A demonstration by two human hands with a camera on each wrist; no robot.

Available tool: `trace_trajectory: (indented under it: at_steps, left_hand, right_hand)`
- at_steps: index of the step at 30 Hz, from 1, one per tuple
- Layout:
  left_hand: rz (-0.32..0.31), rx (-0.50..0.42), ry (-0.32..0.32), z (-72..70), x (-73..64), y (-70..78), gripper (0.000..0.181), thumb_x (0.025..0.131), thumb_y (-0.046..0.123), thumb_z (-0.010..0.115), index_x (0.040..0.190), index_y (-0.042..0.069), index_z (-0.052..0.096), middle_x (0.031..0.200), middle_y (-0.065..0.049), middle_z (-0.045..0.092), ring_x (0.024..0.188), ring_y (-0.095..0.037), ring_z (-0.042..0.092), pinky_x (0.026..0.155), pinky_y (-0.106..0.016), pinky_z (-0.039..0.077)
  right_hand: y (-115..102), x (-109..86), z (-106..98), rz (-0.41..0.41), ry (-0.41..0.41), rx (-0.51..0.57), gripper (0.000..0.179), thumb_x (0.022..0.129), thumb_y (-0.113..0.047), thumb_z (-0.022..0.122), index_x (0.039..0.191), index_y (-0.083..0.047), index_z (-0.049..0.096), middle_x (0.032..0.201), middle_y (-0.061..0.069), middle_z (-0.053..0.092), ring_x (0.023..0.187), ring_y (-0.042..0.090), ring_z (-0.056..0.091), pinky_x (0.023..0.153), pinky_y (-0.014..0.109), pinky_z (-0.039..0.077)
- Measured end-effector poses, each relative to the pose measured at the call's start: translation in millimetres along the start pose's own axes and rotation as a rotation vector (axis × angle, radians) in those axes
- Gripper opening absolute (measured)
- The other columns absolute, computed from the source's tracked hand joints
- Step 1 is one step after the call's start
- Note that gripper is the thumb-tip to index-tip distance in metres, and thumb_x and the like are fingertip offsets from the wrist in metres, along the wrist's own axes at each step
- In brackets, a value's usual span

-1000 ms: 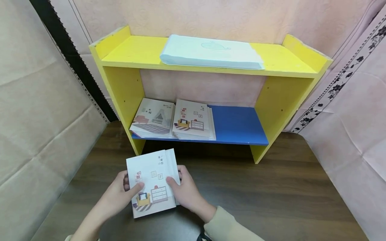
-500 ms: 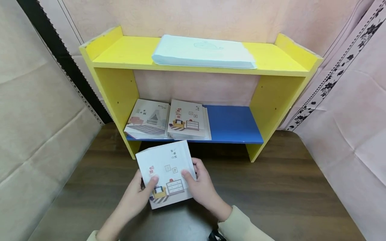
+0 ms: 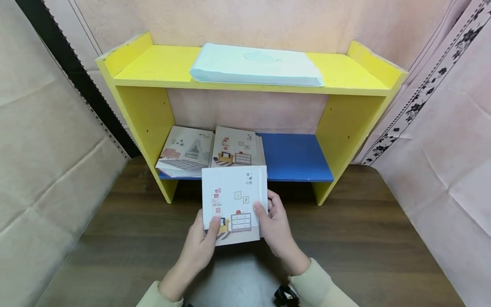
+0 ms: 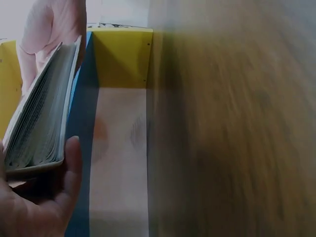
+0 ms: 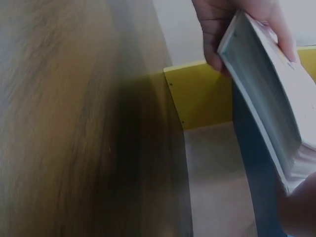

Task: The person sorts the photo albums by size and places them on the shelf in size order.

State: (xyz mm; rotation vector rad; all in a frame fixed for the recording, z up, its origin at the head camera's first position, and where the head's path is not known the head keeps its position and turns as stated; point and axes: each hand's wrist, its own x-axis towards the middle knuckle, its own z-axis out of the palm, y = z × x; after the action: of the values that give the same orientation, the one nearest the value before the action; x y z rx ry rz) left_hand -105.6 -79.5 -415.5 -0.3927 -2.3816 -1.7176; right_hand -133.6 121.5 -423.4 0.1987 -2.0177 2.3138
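Note:
A white book (image 3: 230,181) with small furniture drawings on its cover is held up in front of the shelf. My left hand (image 3: 197,247) grips its lower left side, thumb on the cover and fingers behind. At the right edge, my right hand (image 3: 280,230) holds it the same way, thumb on the front. In the left wrist view the page edges of the book (image 4: 42,113) face the camera, with its thick covers either side. The right wrist view shows the book (image 5: 266,94) tilted between both hands. Its top overlaps the blue lower shelf in the head view.
The yellow bookcase (image 3: 249,87) has a blue lower shelf (image 3: 295,155). Two piles of white books, a left pile (image 3: 184,149) and a right pile (image 3: 238,145), lie there. A folded light-blue cloth (image 3: 257,66) lies on top. Below is a dark wooden table (image 3: 364,238).
Both hands have carried the book right and up, closer to the lower shelf, and turned it more upright. The bookcase sits slightly further left in the head view.

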Motion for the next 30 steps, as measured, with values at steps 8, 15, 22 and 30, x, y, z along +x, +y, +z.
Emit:
trace_trajectory:
  at_steps: [8, 15, 22, 30]
  left_hand:
    - [-0.012, -0.063, 0.036, 7.9, 10.3, -12.6, 0.028, 0.103, 0.024, 0.049, 0.127, 0.009, 0.048, 0.100, -0.002, 0.063, 0.081, -0.013, 0.064, 0.069, -0.029, 0.056]
    - [-0.009, -0.069, 0.052, 7.4, 19.8, -12.0, 0.034, 0.101, 0.039, 0.048, 0.125, 0.015, 0.051, 0.098, -0.001, 0.063, 0.080, -0.013, 0.064, 0.068, -0.031, 0.056]
    - [-0.028, -0.102, 0.041, 11.2, 30.6, -5.7, 0.037, 0.101, 0.040, 0.047, 0.125, 0.012, 0.050, 0.101, -0.003, 0.063, 0.082, -0.015, 0.064, 0.071, -0.032, 0.055]
    - [-0.111, -0.166, -0.064, 24.4, 46.7, 4.9, 0.037, 0.103, 0.026, 0.047, 0.133, 0.004, 0.045, 0.105, -0.009, 0.061, 0.089, -0.019, 0.061, 0.077, -0.033, 0.052]
  right_hand:
    - [-4.2, 0.3, -8.2, 0.001, -0.030, 0.002, 0.053, 0.094, -0.031, 0.063, 0.140, -0.029, 0.038, 0.122, 0.009, 0.061, 0.094, 0.033, 0.066, 0.073, 0.049, 0.056]
    - [-2.2, -2.0, -10.6, 0.028, -0.046, 0.011, 0.054, 0.093, -0.032, 0.065, 0.139, -0.024, 0.038, 0.120, 0.012, 0.062, 0.097, 0.033, 0.066, 0.076, 0.048, 0.056]
    - [3.7, -6.5, -15.9, 0.038, -0.039, 0.018, 0.052, 0.092, -0.030, 0.066, 0.135, -0.017, 0.040, 0.124, 0.011, 0.061, 0.103, 0.031, 0.063, 0.087, 0.041, 0.053]
    - [0.4, -4.8, -33.2, 0.040, 0.031, 0.074, 0.050, 0.093, -0.029, 0.065, 0.135, -0.016, 0.042, 0.124, 0.012, 0.061, 0.103, 0.032, 0.063, 0.085, 0.042, 0.054]
